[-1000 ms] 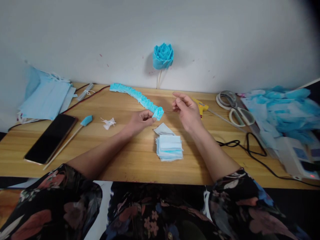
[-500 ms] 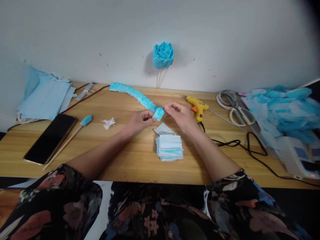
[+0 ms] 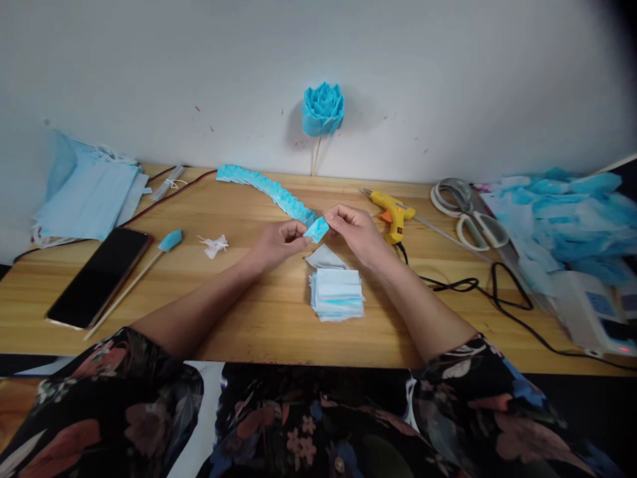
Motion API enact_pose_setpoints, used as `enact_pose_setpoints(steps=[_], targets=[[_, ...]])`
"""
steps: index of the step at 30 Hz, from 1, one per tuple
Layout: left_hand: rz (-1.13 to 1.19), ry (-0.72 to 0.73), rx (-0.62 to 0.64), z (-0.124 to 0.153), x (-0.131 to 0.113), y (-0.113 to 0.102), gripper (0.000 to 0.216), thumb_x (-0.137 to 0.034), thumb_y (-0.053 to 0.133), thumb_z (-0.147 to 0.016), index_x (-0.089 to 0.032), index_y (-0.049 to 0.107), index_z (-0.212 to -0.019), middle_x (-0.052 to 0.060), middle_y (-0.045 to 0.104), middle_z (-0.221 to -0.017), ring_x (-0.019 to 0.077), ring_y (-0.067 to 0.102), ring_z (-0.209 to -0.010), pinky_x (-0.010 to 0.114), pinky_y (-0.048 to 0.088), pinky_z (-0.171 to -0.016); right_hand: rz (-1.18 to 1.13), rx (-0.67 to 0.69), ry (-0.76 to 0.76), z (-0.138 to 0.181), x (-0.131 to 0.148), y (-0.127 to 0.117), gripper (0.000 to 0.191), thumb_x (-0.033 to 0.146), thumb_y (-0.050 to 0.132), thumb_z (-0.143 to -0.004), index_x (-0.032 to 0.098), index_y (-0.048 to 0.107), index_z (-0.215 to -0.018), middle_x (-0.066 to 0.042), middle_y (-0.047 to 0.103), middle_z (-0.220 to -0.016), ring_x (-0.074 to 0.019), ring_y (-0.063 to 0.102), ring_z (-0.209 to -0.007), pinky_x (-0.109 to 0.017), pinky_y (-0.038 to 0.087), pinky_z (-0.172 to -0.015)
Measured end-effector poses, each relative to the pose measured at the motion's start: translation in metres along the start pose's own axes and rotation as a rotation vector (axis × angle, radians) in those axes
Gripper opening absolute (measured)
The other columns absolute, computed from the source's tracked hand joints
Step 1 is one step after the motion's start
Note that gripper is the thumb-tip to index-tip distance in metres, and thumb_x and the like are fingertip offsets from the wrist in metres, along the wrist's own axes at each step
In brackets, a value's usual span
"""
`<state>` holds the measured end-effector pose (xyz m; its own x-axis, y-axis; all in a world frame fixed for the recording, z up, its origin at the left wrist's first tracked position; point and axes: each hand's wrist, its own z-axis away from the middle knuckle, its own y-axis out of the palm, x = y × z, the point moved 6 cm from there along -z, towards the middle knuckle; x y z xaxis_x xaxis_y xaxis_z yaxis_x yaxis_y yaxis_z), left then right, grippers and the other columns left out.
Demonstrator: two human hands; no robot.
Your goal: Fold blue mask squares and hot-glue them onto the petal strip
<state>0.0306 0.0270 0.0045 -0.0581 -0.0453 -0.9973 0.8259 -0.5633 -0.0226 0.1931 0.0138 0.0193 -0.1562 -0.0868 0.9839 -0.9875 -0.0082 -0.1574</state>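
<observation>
Head view: blue piece (image 3: pixel 316 230) between left hand (image 3: pixel 279 242) and right hand (image 3: pixel 359 234), both grips closed on it.

Left hand (image 3: pixel 279 240) and right hand (image 3: pixel 355 231) pinch a small folded blue piece (image 3: pixel 316 230) between fingertips at the near end of the blue folded strip (image 3: pixel 263 188); a stack of squares (image 3: pixel 337 294) lies just near of them; a yellow glue gun (image 3: pixel 393 212) lies right.

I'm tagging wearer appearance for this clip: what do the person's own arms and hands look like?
The left hand and right hand are bare: no gloves, rings or watch show. Forearms are uncovered. The left sleeve and right sleeve are short, of black cloth printed with red, pink and blue flowers.
</observation>
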Motion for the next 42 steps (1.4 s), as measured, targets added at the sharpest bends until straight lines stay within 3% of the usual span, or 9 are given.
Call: enact_pose_setpoints(steps=[6, 10, 16, 21, 25, 30, 33, 37, 42], targets=[[0.036, 0.025, -0.062, -0.002, 0.000, -0.005, 0.032, -0.043, 0.077, -0.070, -0.017, 0.059, -0.073, -0.005, 0.049, -0.061, 0.0075, 0.040, -0.056, 0.023, 0.031, -0.056, -0.136, -0.051, 0.034, -0.002, -0.003, -0.007, 0.049, 0.069, 0.071, -0.076, 0.020, 0.069, -0.079, 0.001, 0.062, -0.071, -0.0111, 0.054, -0.065, -0.025, 0.047, -0.063], [0.067, 0.031, -0.110, -0.003, -0.001, -0.009, 0.031, -0.043, 0.076, -0.070, -0.018, 0.058, -0.072, -0.005, 0.052, -0.060, 0.0079, 0.043, -0.055, 0.024, 0.035, -0.057, -0.163, -0.080, 0.066, -0.003, -0.004, -0.007, 0.052, 0.071, 0.075, -0.071, 0.020, 0.068, -0.077, 0.000, 0.065, -0.074, -0.0106, 0.056, -0.065, -0.024, 0.049, -0.063], [0.078, 0.029, -0.127, 0.000, -0.004, -0.010, 0.030, -0.041, 0.076, -0.071, -0.017, 0.057, -0.072, -0.004, 0.053, -0.061, 0.0075, 0.044, -0.056, 0.024, 0.036, -0.058, -0.163, -0.154, 0.042, -0.005, -0.010, -0.015, 0.049, 0.068, 0.075, -0.072, 0.020, 0.071, -0.080, -0.001, 0.068, -0.076, -0.0108, 0.057, -0.066, -0.025, 0.050, -0.064], [0.062, 0.018, -0.092, -0.002, -0.001, -0.008, 0.032, -0.042, 0.078, -0.068, -0.017, 0.060, -0.075, -0.004, 0.053, -0.060, 0.0075, 0.044, -0.055, 0.023, 0.034, -0.056, -0.121, -0.111, -0.007, -0.003, -0.003, -0.013, 0.042, 0.061, 0.071, -0.081, 0.022, 0.075, -0.097, -0.002, 0.074, -0.090, -0.0142, 0.065, -0.082, -0.026, 0.053, -0.070], [0.022, -0.005, -0.036, -0.003, 0.001, -0.004, 0.033, -0.043, 0.079, -0.067, -0.017, 0.061, -0.074, -0.005, 0.050, -0.057, 0.0075, 0.041, -0.053, 0.023, 0.032, -0.054, -0.070, -0.042, -0.036, 0.001, 0.006, -0.004, 0.038, 0.055, 0.070, -0.083, 0.022, 0.075, -0.102, -0.003, 0.075, -0.096, -0.0148, 0.066, -0.084, -0.029, 0.054, -0.074], [-0.005, 0.001, -0.019, -0.004, 0.002, -0.004, 0.035, -0.046, 0.081, -0.067, -0.017, 0.064, -0.075, -0.004, 0.053, -0.057, 0.0078, 0.043, -0.053, 0.024, 0.033, -0.054, -0.069, 0.010, -0.077, 0.000, 0.010, -0.002, 0.032, 0.040, 0.077, -0.079, 0.023, 0.075, -0.106, -0.001, 0.073, -0.091, -0.0141, 0.064, -0.081, -0.029, 0.053, -0.073], [-0.008, 0.015, -0.094, -0.005, 0.003, -0.012, 0.036, -0.049, 0.080, -0.069, -0.017, 0.068, -0.078, -0.003, 0.056, -0.057, 0.0088, 0.047, -0.054, 0.024, 0.037, -0.056, -0.111, -0.080, -0.086, -0.005, 0.009, -0.019, 0.030, 0.036, 0.078, -0.077, 0.023, 0.075, -0.103, 0.001, 0.069, -0.081, -0.0121, 0.061, -0.073, -0.026, 0.050, -0.064], [-0.010, 0.046, -0.201, -0.003, -0.001, -0.022, 0.032, -0.049, 0.075, -0.075, -0.017, 0.070, -0.078, -0.002, 0.058, -0.059, 0.0088, 0.047, -0.055, 0.024, 0.039, -0.057, -0.166, -0.191, 0.011, -0.013, -0.007, -0.040, 0.030, 0.037, 0.081, -0.072, 0.021, 0.074, -0.096, 0.002, 0.066, -0.076, -0.0101, 0.057, -0.065, -0.024, 0.048, -0.058], [-0.007, 0.081, -0.221, -0.003, -0.002, -0.024, 0.031, -0.048, 0.071, -0.080, -0.017, 0.072, -0.081, -0.001, 0.059, -0.060, 0.0087, 0.048, -0.056, 0.024, 0.039, -0.057, -0.030, -0.041, 0.098, -0.012, -0.024, -0.025, 0.029, 0.040, 0.075, -0.080, 0.020, 0.074, -0.100, 0.000, 0.070, -0.077, -0.0125, 0.060, -0.063, -0.028, 0.051, -0.061]])
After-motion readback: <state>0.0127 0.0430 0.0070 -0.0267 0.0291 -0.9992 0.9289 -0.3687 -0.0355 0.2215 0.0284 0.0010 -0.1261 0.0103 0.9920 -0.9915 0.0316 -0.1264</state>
